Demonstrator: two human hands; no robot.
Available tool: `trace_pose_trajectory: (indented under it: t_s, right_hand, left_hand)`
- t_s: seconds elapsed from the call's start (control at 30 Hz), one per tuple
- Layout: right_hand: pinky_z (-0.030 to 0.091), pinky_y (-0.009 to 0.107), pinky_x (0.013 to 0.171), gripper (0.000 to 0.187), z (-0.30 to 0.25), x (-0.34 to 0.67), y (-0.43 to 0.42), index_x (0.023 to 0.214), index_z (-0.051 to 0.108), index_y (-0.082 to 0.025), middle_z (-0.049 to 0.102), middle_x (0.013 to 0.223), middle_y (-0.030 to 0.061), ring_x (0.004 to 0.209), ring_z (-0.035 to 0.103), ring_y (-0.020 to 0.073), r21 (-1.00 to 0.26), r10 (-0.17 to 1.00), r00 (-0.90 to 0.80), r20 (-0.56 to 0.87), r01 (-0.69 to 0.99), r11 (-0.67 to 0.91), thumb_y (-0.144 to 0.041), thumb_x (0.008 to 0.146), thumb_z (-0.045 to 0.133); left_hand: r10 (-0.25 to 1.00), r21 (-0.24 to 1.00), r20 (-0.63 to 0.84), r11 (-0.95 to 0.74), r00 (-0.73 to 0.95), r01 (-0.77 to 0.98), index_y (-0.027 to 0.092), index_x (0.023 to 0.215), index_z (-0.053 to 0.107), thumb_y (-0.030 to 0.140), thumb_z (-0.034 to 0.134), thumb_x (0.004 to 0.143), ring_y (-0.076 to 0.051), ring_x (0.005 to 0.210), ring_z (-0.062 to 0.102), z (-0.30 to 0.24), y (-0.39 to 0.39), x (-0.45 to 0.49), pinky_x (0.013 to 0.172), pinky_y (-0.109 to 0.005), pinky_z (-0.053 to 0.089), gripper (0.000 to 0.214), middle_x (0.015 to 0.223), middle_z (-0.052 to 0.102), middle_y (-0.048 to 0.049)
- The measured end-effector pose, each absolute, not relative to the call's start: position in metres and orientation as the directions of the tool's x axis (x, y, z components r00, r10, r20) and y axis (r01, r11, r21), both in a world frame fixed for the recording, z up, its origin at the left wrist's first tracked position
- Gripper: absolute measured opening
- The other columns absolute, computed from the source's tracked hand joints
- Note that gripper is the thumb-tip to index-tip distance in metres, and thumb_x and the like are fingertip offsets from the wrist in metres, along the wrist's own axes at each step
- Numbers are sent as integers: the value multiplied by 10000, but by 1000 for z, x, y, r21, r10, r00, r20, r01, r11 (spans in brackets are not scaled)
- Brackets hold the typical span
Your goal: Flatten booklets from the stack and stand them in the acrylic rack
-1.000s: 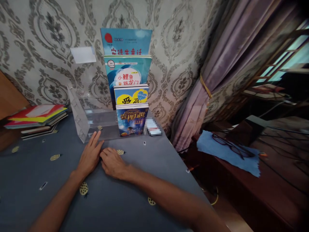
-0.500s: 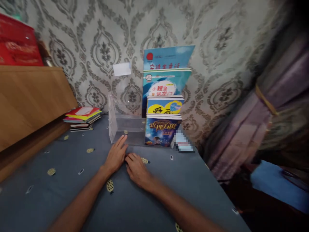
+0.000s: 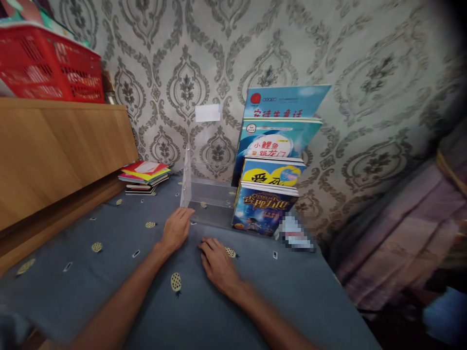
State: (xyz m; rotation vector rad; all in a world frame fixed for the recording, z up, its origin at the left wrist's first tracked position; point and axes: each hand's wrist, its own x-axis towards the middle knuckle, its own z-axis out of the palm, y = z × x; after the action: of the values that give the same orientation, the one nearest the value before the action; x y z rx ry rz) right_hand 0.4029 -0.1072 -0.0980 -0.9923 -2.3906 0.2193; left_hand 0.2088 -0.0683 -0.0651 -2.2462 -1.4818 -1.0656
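My left hand (image 3: 177,228) is at the front left corner of a clear plastic display stand (image 3: 209,215). Its fingers lie close together and point right, covering part of that corner; whether they touch the plastic is hard to see. On the cloth in front of the stand rests my right hand (image 3: 218,265), palm down, loosely spread and holding nothing. The stand's right half bears books in steps: a dark blue book (image 3: 260,211) in front, a yellow and blue book (image 3: 272,172) behind it, then a teal book (image 3: 277,136) and a tall blue book (image 3: 288,99).
A stack of books (image 3: 144,174) lies at the back left, beside a wooden cabinet (image 3: 69,150) carrying a red basket (image 3: 54,63). Right of the stand is a blurred-out item (image 3: 297,236). A purple curtain (image 3: 397,238) hangs past the right edge of the patterned grey-blue cloth (image 3: 204,316).
The view has swung left, so more of the red basket shows. My hands have drawn apart, the left hand shifting left along the stand, its fingers less stretched. The books stay put.
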Motion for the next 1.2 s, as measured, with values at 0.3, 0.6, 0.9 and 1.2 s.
trace_pose_trajectory:
  t_s: [0.3, 0.6, 0.9, 1.2]
  right_hand:
    - [504, 464, 980, 250, -96, 403, -109, 1075, 625, -185, 643, 1193, 118, 1133, 575, 272, -371, 699, -579, 420, 594, 714, -57, 890, 516]
    - [505, 468, 995, 262, -94, 404, -109, 1083, 625, -181, 642, 1216, 122, 1149, 579, 270, -378, 701, -585, 409, 590, 713, -40, 883, 531]
    - [492, 444, 1019, 254, -89, 404, -111, 1078, 630, -178, 639, 1209, 111, 1165, 569, 255, -386, 715, -579, 393, 602, 700, -38, 883, 546]
    - [487, 440, 1035, 258, -87, 407, -114, 1098, 630, -169, 641, 1227, 121, 1182, 569, 256, -391, 716, -569, 404, 601, 697, -48, 888, 540]
  left_hand:
    - [754, 366, 627, -62, -197, 929, 181, 1092, 647, 130, 347, 913, -214, 987, 659, -59, -22, 138, 894, -338, 521, 352, 1083, 716, -82]
    - [780, 233, 567, 155, -263, 960, 124, 1171, 665, 189, 372, 906, -319, 1180, 526, -17, 32, 63, 1010, -455, 426, 401, 1225, 624, -183]
    - [866, 68, 454, 199, -208, 978, 119, 1036, 691, 373, 367, 961, -384, 1246, 491, -12, 58, 48, 989, -546, 417, 419, 1278, 586, -241]
    - [923, -143, 360, 196, -133, 970, 70, 1230, 556, 189, 299, 952, -318, 1078, 616, 5, 75, 45, 854, -379, 478, 396, 1171, 653, -227]
